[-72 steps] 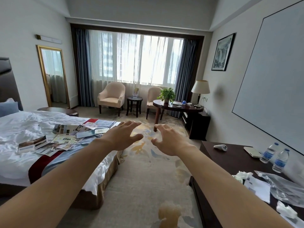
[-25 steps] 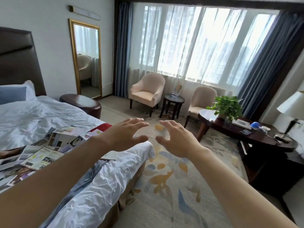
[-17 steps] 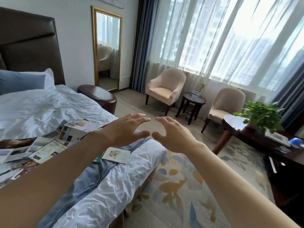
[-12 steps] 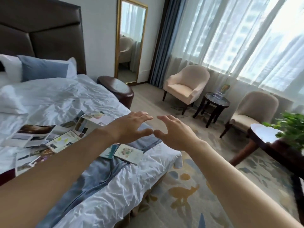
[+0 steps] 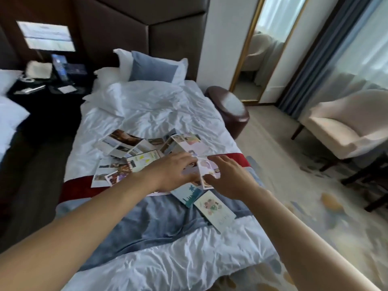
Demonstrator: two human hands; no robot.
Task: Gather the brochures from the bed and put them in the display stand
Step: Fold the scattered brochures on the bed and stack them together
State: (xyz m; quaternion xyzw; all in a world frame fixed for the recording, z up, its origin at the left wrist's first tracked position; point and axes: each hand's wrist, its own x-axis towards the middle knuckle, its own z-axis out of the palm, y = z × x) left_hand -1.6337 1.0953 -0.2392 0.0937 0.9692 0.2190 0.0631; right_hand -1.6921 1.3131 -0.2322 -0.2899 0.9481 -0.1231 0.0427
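**A hotel guest room**

Two beds stand side by side — the nearer bed (image 5: pixel 147 114) in crumpled white linen with a red and blue runner (image 5: pixel 147 219) across its foot, backed by a tall padded headboard (image 5: pixel 130 24). Between the beds a dark nightstand (image 5: pixel 48 89) carries small items, too blurred to name. A gold-framed mirror (image 5: pixel 264 49) leans on the white wall, beside long blue curtains (image 5: pixel 315 59) and sheers, a cream armchair (image 5: pixel 344 127) and a patterned carpet (image 5: pixel 315 206) — furnishings typical of a hotel.

No legible text on the blurred brochures (image 5: pixel 134 143).
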